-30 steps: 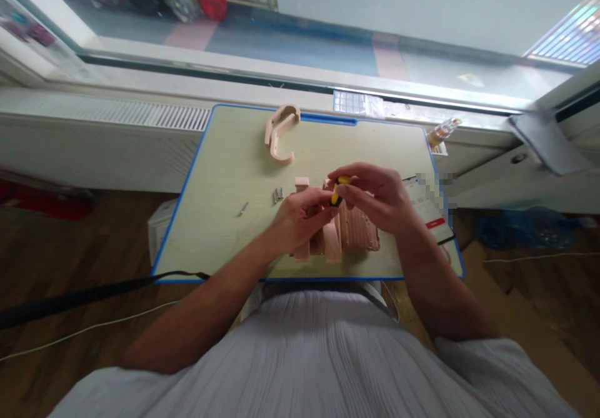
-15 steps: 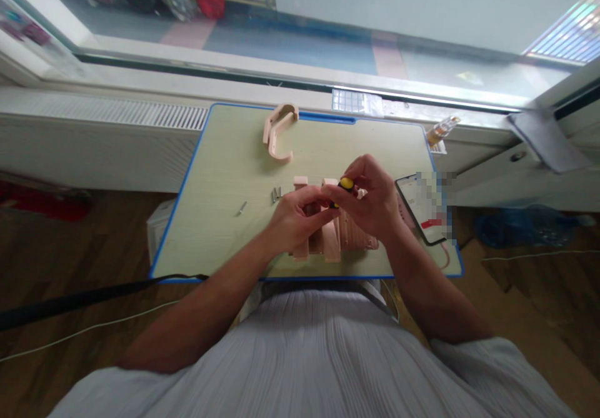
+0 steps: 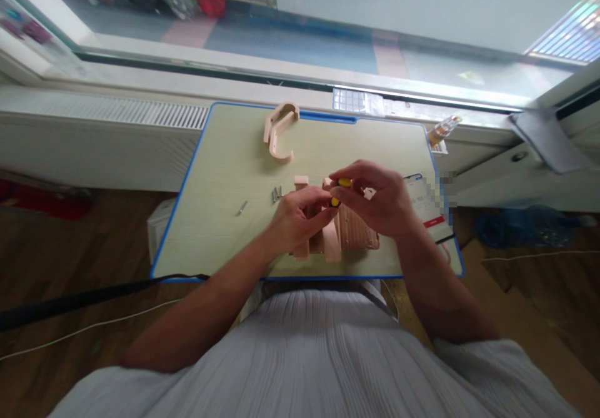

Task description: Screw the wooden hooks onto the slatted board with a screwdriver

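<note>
Both my hands meet over pale wooden parts near the front of the small table. My right hand point(image 3: 375, 193) has its thumb and fingers closed around a short yellow-and-black screwdriver point(image 3: 345, 182); its shaft is hidden. Fingers of my left hand point(image 3: 300, 217) are pinched at the lower end of the same tool, beside the thumb of the right. Beneath them stand upright wooden pieces point(image 3: 332, 243) and a ribbed wooden block point(image 3: 359, 230) with small holes along it. Several screws point(image 3: 277, 194) lie left of the hands, with one screw point(image 3: 242, 207) farther left.
Curved wooden hooks point(image 3: 280, 134) lie at the back of the blue-edged table point(image 3: 220, 155). A phone or tablet point(image 3: 434, 212), partly blurred out, rests at the right edge. A bottle point(image 3: 443, 130) stands past the back right corner. The window sill and radiator point(image 3: 140, 115) run behind.
My right hand has shifted slightly right and turned, so the yellow-and-black tool shows at a different angle. My left hand stays nearly in place.
</note>
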Available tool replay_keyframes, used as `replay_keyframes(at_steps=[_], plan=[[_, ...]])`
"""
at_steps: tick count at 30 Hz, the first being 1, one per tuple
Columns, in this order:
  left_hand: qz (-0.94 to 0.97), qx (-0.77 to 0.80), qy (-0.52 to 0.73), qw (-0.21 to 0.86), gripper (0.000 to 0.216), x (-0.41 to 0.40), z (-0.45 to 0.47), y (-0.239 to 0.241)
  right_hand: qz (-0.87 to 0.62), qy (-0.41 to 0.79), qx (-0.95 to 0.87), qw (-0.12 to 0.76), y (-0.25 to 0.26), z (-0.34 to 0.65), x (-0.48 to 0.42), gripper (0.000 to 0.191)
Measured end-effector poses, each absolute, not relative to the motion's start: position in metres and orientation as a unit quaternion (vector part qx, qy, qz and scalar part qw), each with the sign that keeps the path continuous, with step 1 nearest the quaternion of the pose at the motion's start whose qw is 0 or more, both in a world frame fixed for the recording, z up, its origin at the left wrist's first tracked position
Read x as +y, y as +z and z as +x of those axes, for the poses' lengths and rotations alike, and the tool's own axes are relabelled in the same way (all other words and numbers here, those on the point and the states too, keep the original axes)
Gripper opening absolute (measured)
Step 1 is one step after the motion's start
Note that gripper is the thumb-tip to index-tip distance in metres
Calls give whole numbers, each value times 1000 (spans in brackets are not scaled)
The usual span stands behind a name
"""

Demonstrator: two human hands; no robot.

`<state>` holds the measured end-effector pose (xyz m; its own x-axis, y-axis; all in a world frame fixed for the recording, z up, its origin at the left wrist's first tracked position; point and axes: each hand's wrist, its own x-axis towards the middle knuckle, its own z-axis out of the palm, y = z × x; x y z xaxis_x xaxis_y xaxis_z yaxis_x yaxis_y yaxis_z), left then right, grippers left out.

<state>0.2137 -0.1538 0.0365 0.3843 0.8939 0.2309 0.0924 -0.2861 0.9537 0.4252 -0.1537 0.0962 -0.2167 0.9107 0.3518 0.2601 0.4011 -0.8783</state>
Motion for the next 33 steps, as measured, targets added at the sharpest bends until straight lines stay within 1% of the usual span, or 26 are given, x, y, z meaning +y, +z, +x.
replay_keyframes(at_steps=[2,7,12,15,17,21,24,28,31,33], plan=[[676,370,418,481,24,-155,214,36,-438,319,-690,479,93,421,-154,25],[625,384,410,543,38,-155,216,33,-455,274,-676,511,88,413,-157,35],[602,355,437,566,37,-154,218,30,-447,263,-674,526,84,408,-157,38],[611,351,440,557,33,-154,218,31,-458,303,-656,518,86,409,-157,40],[617,342,444,552,30,-154,218,32,-453,345,-659,491,93,413,-157,38],[634,327,448,539,24,-153,217,35,-390,431,-692,427,108,425,-158,31],[647,334,439,526,27,-153,216,37,-373,461,-680,431,109,431,-158,25],[655,339,432,519,31,-152,214,35,-361,519,-638,440,101,432,-157,32],[656,341,421,526,33,-152,214,32,-335,570,-614,431,97,435,-157,37],[658,340,421,523,32,-152,213,30,-328,581,-617,417,98,438,-155,38]])
